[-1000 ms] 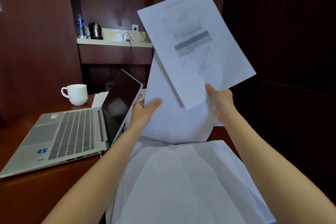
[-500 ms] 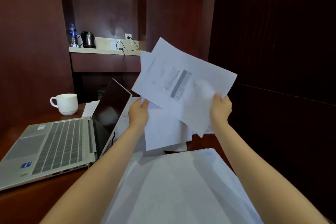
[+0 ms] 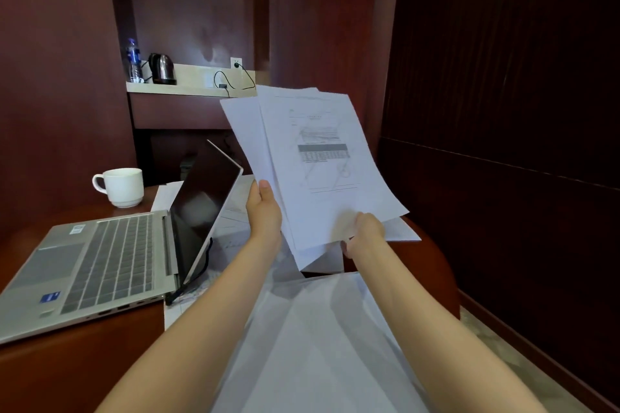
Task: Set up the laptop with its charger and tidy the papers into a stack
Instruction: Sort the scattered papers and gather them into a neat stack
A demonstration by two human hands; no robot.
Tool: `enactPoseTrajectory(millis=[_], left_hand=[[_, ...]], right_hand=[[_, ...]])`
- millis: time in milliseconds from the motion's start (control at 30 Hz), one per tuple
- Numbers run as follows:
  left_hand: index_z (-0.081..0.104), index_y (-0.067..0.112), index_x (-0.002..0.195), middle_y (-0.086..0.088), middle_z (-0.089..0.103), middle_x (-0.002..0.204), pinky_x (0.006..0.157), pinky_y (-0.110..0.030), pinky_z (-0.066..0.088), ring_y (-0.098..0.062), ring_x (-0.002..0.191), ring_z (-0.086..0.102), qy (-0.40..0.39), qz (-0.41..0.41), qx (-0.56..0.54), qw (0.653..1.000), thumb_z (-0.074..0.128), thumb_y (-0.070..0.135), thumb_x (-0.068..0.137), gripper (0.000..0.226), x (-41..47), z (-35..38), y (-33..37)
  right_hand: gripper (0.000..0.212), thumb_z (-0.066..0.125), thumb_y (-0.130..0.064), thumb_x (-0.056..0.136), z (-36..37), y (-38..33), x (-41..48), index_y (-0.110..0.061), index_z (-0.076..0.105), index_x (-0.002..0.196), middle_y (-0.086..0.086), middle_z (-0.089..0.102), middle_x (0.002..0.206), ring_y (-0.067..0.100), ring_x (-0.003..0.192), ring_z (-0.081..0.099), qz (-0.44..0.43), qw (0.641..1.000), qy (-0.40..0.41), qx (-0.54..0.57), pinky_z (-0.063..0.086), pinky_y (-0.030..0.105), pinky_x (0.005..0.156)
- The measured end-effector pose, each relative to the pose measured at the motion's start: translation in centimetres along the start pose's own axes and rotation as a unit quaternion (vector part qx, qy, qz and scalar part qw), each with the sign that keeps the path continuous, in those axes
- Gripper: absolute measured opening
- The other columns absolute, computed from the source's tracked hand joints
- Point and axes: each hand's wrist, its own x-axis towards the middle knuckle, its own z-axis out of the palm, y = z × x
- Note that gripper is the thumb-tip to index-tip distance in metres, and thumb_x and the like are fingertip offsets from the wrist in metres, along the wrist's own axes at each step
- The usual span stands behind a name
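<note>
I hold a loose bundle of white papers (image 3: pixel 318 161) upright above the table; the front sheet shows a chart and a dark table. My left hand (image 3: pixel 265 211) grips the bundle's left edge, thumb up along the paper. My right hand (image 3: pixel 364 233) pinches the bottom right corner. A silver laptop (image 3: pixel 100 261) lies open at the left, its dark screen (image 3: pixel 204 201) tilted far back. More sheets (image 3: pixel 231 221) lie on the table behind the laptop and under my arms. A black cable (image 3: pixel 198 275) hangs by the laptop's hinge.
A white cup (image 3: pixel 120 186) stands behind the laptop. On a shelf at the back stand a water bottle (image 3: pixel 133 60) and a kettle (image 3: pixel 161 69), with a black cord (image 3: pixel 231 80) plugged into a wall socket. Dark wood walls close in on the right.
The sheets, spread apart and held high a second ago, have been lowered and drawn together into one bundle. My right hand shifted to the bottom corner.
</note>
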Motion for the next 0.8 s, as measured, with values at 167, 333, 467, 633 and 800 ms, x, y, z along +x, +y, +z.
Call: enactPoseTrajectory(millis=[167, 333, 467, 633, 800], left_hand=[[0.054, 0.020, 0.102, 0.007, 0.060, 0.094, 0.087, -0.029, 0.045, -0.014, 0.095, 0.055, -0.009, -0.005, -0.026, 1.000, 0.027, 0.024, 0.103, 0.027, -0.3, 0.3, 0.5], [0.048, 0.028, 0.119, 0.009, 0.060, 0.109, 0.095, -0.034, 0.045, -0.014, 0.106, 0.056, -0.052, -0.043, -0.053, 0.996, 0.026, 0.031, 0.103, 0.028, -0.6, 0.1, 0.6], [0.050, 0.022, 0.119, -0.001, 0.060, 0.105, 0.086, -0.034, 0.047, -0.019, 0.098, 0.057, -0.074, -0.097, -0.084, 0.989, 0.019, 0.054, 0.097, 0.050, -0.3, -0.8, 1.2], [0.050, 0.017, 0.127, 0.000, 0.062, 0.116, 0.087, -0.032, 0.050, -0.016, 0.100, 0.061, -0.080, -0.089, -0.042, 0.992, 0.037, 0.056, 0.092, 0.054, 0.5, -2.8, 0.8], [0.058, 0.019, 0.109, 0.008, 0.063, 0.101, 0.077, -0.019, 0.047, -0.009, 0.093, 0.060, -0.090, -0.019, 0.107, 0.990, 0.064, 0.021, 0.087, 0.023, 0.5, -3.6, 0.5]], right_hand=[[0.025, 0.046, -0.005, 0.096, -0.2, 0.6, 0.2, -0.005, 0.050, 0.120, 0.016, 0.059, 0.116, 0.035, 0.105, 0.056, 0.070, 0.993, -0.055, 0.076, 0.046, 0.050, 0.091], [0.039, 0.056, 0.014, 0.084, -1.3, -0.3, 0.9, 0.002, 0.053, 0.120, 0.016, 0.060, 0.122, 0.033, 0.112, 0.058, -0.020, 0.992, -0.086, 0.087, 0.050, 0.042, 0.090], [0.037, 0.055, 0.013, 0.085, -3.1, -1.8, 2.2, 0.004, 0.051, 0.121, 0.014, 0.060, 0.110, 0.029, 0.097, 0.056, -0.104, 0.993, 0.016, -0.046, 0.049, 0.038, 0.084], [0.033, 0.058, 0.008, 0.084, -5.8, -3.9, 3.3, 0.005, 0.056, 0.117, 0.015, 0.062, 0.110, 0.029, 0.099, 0.058, -0.175, 0.971, 0.097, -0.128, 0.048, 0.034, 0.079], [0.038, 0.056, 0.009, 0.086, -6.8, -5.9, 3.3, -0.002, 0.056, 0.122, 0.008, 0.058, 0.100, 0.027, 0.099, 0.057, -0.241, 0.961, 0.075, -0.117, 0.042, 0.028, 0.077]])
